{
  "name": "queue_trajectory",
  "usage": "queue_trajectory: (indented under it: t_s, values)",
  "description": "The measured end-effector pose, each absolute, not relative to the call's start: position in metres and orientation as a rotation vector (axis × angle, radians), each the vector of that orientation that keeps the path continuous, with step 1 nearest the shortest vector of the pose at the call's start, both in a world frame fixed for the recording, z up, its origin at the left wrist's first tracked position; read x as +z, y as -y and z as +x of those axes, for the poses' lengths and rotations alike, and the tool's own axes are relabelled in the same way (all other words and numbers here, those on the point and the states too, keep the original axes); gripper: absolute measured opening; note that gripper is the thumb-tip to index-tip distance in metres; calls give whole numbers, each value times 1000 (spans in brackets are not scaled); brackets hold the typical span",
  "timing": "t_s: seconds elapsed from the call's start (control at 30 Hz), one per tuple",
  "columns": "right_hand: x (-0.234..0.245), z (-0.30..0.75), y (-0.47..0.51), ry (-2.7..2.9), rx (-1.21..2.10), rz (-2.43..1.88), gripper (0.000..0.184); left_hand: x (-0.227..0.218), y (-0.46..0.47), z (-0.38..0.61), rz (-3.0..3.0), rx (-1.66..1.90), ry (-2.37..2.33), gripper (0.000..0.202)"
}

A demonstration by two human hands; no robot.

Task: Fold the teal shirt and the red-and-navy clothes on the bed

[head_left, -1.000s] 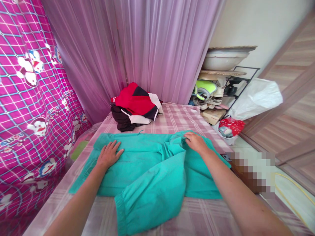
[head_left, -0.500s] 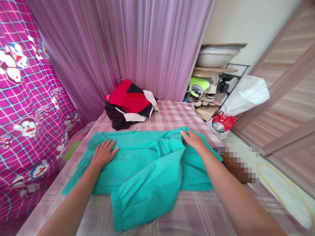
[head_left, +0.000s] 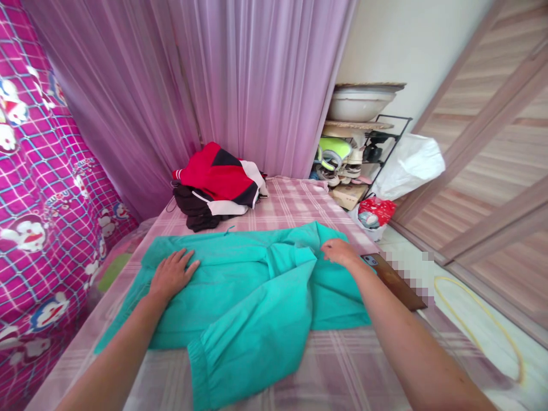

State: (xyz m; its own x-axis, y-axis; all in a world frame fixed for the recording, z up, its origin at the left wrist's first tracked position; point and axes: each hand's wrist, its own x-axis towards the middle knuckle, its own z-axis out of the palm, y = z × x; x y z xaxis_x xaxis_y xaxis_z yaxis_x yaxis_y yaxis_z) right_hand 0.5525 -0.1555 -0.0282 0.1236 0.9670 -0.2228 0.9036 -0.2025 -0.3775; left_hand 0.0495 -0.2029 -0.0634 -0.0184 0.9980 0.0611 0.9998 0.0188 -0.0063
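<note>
A turquoise jacket (head_left: 226, 285) lies spread across the bed, one sleeve folded over its front with the gathered elastic cuff pointing toward me. My left hand (head_left: 173, 274) rests flat on the jacket's left part, fingers stretched out. At the upper right of the jacket, my right hand (head_left: 340, 251) has its fingers curled and pinched together against the fabric beside the raised folds. The fingertips' grip on the cloth is partly hidden by the hand itself.
Red, white and dark clothes (head_left: 218, 177) are heaped at the bed's far side, before a purple curtain (head_left: 257, 85). A phone-like brown object (head_left: 398, 285) lies by the right edge. Beyond stands a shoe rack (head_left: 391, 142) with a basin (head_left: 362, 105) on top.
My right hand has moved slightly toward me and rightward off the top fold, its fingers more curled now. My left hand stays flat on the jacket. The whole view has shifted a little.
</note>
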Motion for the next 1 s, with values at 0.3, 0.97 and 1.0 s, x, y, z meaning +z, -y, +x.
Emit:
queue_trajectory:
  t_s: [0.3,0.97,1.0]
  values:
    - [-23,541,80,1779,171,-2375,58,-22,150,2,-2119,61,2148,55]
    - [-82,540,61,1709,-34,-1948,48,-34,116,-26,-2361,114,2087,58]
    - [-80,540,62,1677,-60,-1916,48,-32,115,-28,-2345,109,2061,55]
